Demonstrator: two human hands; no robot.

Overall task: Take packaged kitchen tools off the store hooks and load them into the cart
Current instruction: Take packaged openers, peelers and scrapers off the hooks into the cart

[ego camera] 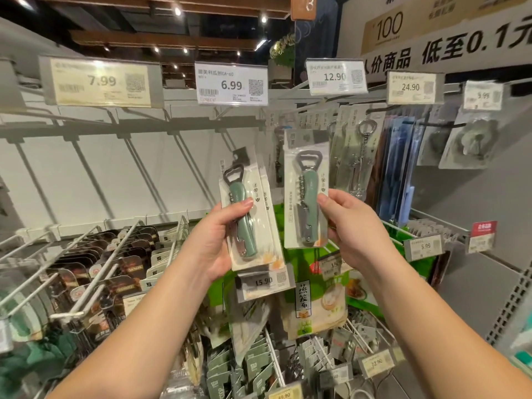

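From the head camera, the left hand (pixel 218 240) grips a small stack of carded green bottle openers (pixel 250 217), thumb across the front — held up before the hook rack (pixel 184 125). The right hand (pixel 354 228) pinches another carded opener (pixel 306 197) by its right edge, just beside the first, below the 12.90 price tag (pixel 335 76).

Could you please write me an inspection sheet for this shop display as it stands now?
Surface: no table; white hook rack, several upper hooks bare.
Job's things: two packs in the left hand, front bottle opener pack; another opener pack in the right; more openers hanging behind.
Clutter: dark packs lower left, green food bags below.
Hands: left hand and right hand each grip packs.
Cables: nothing seen.
Surroundings: price tags, wall sign; cart not seen.
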